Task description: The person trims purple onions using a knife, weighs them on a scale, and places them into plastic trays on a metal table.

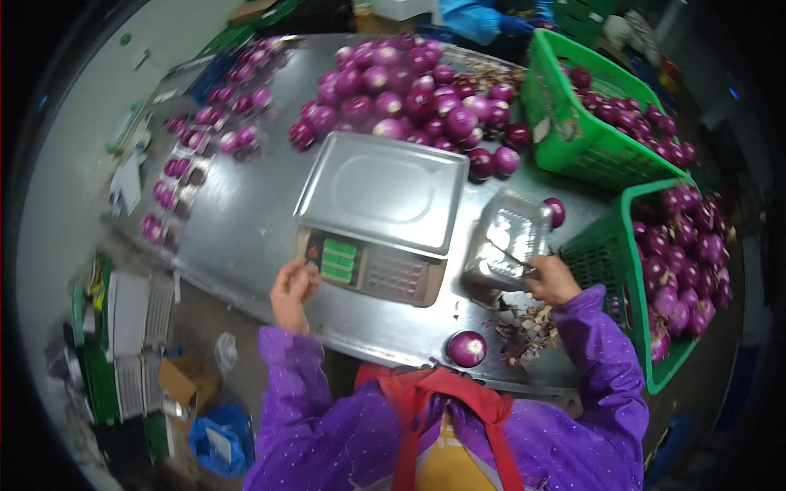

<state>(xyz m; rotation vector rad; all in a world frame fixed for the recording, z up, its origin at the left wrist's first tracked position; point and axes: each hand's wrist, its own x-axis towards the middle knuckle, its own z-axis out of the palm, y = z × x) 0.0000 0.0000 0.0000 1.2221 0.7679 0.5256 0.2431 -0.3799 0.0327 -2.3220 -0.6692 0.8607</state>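
My left hand [295, 288] has loosely curled fingers, apart and holding nothing, beside the lower left corner of a steel-topped scale [380, 188]. My right hand [548, 278] grips what looks like a thin knife [512, 258], over a stack of clear plastic trays [512, 217] right of the scale. A red onion [467, 348] sits at the table's near edge, with loose dry skins [528, 335] to its right. Another onion [553, 213] lies just behind the trays.
The steel table [246, 221] carries an onion heap [385, 90] at the back and packed onions [192, 139] along the left. Two green crates of onions [606, 147] [634, 254] stand right. A co-worker's blue sleeve and gloves [483, 18] show behind. Boxes and a blue bin [217, 442] are lower left.
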